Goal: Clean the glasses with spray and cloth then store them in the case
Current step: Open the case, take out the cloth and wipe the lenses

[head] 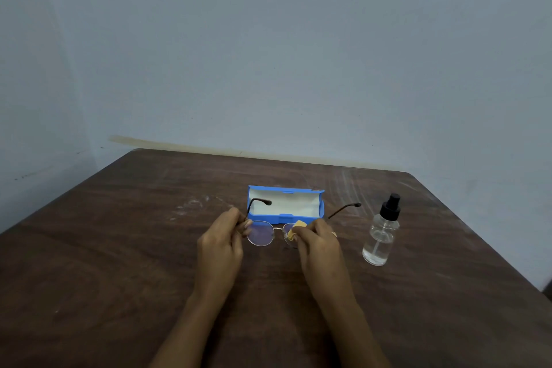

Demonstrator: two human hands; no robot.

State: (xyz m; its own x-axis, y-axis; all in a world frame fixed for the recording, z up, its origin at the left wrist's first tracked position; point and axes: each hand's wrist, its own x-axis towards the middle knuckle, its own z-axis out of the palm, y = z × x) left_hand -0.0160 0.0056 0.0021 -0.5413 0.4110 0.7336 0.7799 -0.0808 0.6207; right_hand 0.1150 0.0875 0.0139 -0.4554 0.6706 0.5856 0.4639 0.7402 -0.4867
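Observation:
Thin-rimmed round glasses (262,233) with dark temples are held above the brown table (119,263), temples unfolded and pointing away from me. My left hand (222,243) pinches the frame at its left hinge. My right hand (318,240) pinches a small yellow cloth (294,230) over the right lens, which is mostly hidden. Just behind the glasses lies the blue case (285,203), open, with a pale lining. A clear spray bottle (380,233) with a black pump top stands upright to the right of my right hand.
The table's far edge meets a pale blue wall (268,54). Its right edge slants down toward the lower right corner. Pale scuff marks show on the wood left of the case.

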